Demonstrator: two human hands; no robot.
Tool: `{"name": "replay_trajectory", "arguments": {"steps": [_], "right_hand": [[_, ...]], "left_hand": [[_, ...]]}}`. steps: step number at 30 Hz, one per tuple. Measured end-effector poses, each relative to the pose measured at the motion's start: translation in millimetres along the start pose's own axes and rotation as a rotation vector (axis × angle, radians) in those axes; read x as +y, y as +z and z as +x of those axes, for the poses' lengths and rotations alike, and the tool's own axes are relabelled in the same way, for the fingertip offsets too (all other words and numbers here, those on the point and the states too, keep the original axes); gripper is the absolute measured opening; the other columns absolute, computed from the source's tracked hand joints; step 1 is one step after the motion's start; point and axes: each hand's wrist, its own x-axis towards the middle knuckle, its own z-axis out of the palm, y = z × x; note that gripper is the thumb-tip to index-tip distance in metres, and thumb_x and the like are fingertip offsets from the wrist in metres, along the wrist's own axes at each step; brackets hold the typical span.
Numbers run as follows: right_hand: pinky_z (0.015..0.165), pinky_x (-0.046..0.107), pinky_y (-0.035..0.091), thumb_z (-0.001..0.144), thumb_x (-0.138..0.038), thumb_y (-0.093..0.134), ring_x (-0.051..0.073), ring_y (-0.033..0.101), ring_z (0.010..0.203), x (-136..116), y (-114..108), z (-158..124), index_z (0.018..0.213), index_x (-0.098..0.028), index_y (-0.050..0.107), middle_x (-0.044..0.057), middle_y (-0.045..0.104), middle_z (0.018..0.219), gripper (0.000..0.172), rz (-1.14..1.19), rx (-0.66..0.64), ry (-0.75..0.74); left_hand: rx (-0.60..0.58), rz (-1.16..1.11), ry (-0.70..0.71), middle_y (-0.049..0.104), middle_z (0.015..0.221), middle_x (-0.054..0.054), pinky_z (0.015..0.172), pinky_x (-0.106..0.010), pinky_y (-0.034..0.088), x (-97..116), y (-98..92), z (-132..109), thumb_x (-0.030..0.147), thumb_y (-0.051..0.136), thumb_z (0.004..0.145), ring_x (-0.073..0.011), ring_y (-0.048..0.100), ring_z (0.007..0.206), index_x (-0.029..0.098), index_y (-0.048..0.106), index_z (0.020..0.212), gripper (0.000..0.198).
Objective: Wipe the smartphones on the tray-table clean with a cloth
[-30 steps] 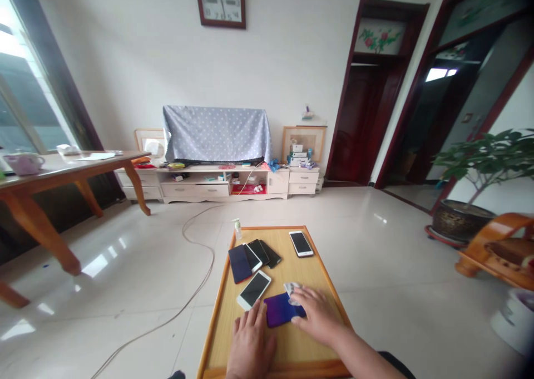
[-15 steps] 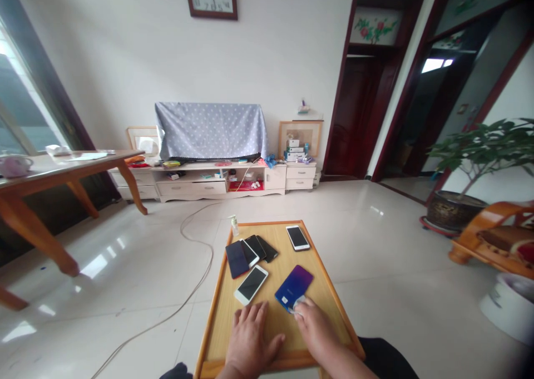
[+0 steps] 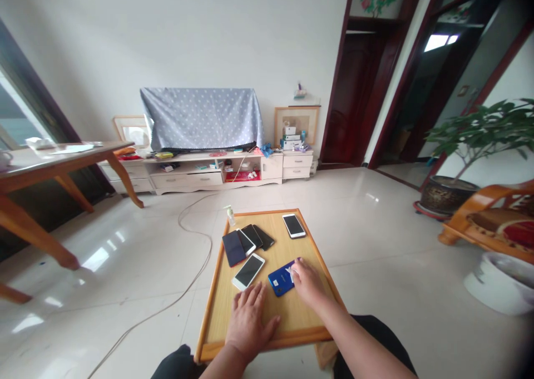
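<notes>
A low wooden table [image 3: 300,318] stands in front of me with several phones on it. My right hand [image 3: 307,282] presses a small white wipe onto a blue phone [image 3: 280,279], fingers closed over the wipe. My left hand [image 3: 250,320] lies flat on the tabletop with fingers spread, just below a white phone [image 3: 248,271]. Further back lie a fanned row of dark phones [image 3: 244,242] and a single white phone [image 3: 294,225]. A small pump bottle [image 3: 229,215] stands at the table's far left corner.
A cable [image 3: 183,240] snakes over the glossy tile floor to the left. A long wooden table [image 3: 54,165] stands at far left, a TV cabinet [image 3: 208,173] with a covered screen at the back. A potted plant [image 3: 454,190], wooden chair [image 3: 488,223] and white basin [image 3: 500,284] are at right.
The phone under my right hand turned, then my hand with the wipe slid up along it. The view tilted down, dropping the clock out of sight. My left hand stayed flat.
</notes>
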Motion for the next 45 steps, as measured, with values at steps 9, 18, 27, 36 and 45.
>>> {"name": "replay_trajectory", "arguments": {"steps": [9,18,27,36,45], "right_hand": [[0.098,0.035,0.048,0.099,-0.040,0.038,0.024,0.064,0.113,-4,24,-24,0.114,-0.022,0.067,0.010,0.069,0.123,0.038,0.279,0.142,0.084],[0.081,0.027,0.049,0.095,-0.029,0.047,0.018,0.064,0.087,-48,37,-59,0.098,-0.024,0.066,0.005,0.067,0.096,0.019,0.329,-0.025,-0.080],[0.069,0.026,0.039,0.099,-0.034,0.048,0.017,0.061,0.084,-18,12,-27,0.096,-0.023,0.063,0.004,0.064,0.097,0.019,-0.048,0.029,0.187],[0.067,0.027,0.035,0.099,-0.034,0.048,0.017,0.062,0.081,-52,24,-36,0.092,-0.024,0.060,0.002,0.066,0.093,0.017,-0.106,-0.109,0.001],[0.067,0.028,0.036,0.098,-0.034,0.051,0.017,0.063,0.082,-64,28,-20,0.092,-0.024,0.062,0.003,0.068,0.094,0.016,-0.136,-0.127,0.037]], "left_hand": [[-0.004,-0.011,-0.026,0.054,0.144,-0.008,0.112,-0.050,0.028,6,-8.5,3,0.048,0.060,0.084,-0.0314,0.044,0.131,0.029,0.053,0.139,0.059],[0.008,0.000,-0.048,0.061,0.129,-0.008,0.103,-0.045,0.033,8,-12.0,3,0.046,0.057,0.086,-0.0300,0.049,0.120,0.027,0.054,0.137,0.055],[0.014,-0.007,-0.042,0.062,0.129,-0.007,0.103,-0.045,0.034,6,-14.0,2,0.048,0.059,0.086,-0.0297,0.050,0.120,0.027,0.058,0.132,0.050],[0.017,-0.025,-0.047,0.063,0.130,-0.007,0.104,-0.046,0.033,3,-13.8,0,0.047,0.059,0.085,-0.0304,0.050,0.120,0.028,0.060,0.131,0.050],[0.030,-0.029,-0.035,0.064,0.126,-0.005,0.102,-0.044,0.034,-1,-13.6,0,0.048,0.060,0.085,-0.0297,0.050,0.118,0.029,0.059,0.130,0.049]]}}
